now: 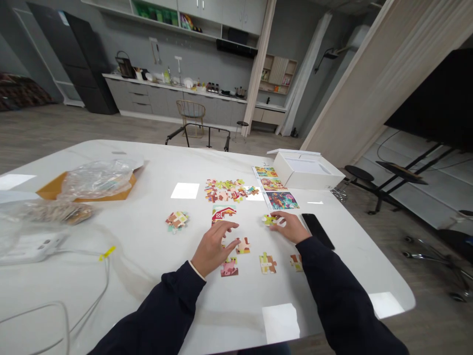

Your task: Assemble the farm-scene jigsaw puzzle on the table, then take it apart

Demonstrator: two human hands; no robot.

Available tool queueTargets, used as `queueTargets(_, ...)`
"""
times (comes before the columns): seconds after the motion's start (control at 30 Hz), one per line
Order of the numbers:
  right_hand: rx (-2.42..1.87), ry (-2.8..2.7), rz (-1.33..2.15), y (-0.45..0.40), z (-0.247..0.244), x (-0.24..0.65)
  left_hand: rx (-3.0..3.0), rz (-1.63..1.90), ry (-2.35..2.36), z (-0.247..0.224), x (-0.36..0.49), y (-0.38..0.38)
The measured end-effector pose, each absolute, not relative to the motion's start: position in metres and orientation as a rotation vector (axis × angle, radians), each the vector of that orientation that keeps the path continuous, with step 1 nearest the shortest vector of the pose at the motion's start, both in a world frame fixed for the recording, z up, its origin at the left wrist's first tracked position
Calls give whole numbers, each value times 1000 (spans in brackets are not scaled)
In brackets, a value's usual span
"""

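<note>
Dark sleeves (162, 305) come in nearest my view, over the white desk (140, 246). Left hand (213, 246) reads released, thumb and fingers apart, at puzzle pieces: barn section (223, 213) just beyond, pink piece (229, 267) on the near side. Right hand (290, 226) has fingertips at a yellow-green piece (268, 220) (pinch or mere touch, I can't tell from my end). Mixed pile (225, 190) sits farther out; smaller cluster (177, 221) lies left of both hands. Picture cards (283, 200) sit near the white box (308, 170), black phone (318, 230) by the right wrist.
</note>
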State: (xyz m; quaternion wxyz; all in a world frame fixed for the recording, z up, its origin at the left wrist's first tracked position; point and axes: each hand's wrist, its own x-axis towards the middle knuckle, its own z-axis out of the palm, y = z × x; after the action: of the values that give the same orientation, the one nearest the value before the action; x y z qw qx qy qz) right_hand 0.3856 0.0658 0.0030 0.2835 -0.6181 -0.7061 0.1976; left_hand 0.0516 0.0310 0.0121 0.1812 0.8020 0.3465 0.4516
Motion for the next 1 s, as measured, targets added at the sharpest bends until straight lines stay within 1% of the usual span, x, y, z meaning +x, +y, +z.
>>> queueTargets(0.1,-1691,-1876,535,79,-9,399,2259,1281,980,9,52,32)
queueTargets(0.23,-1632,-1941,587,88,-17,403,2262,1278,989,7,51,34)
queueTargets(0.53,-1619,-1989,662,94,-20,414,2241,1302,989,10,50,34)
queueTargets(0.73,-1642,-1917,658,91,-22,410,2247,1297,998,9,50,33)
queueTargets(0.8,-1674,-1892,651,86,-14,408,2256,1302,995,10,50,33)
queueTargets(0.9,-1671,-1875,570,70,17,398,2279,1313,1010,13,40,41)
queueTargets(1.0,-1566,-1799,522,45,55,374,2219,1370,1252,14,11,60)
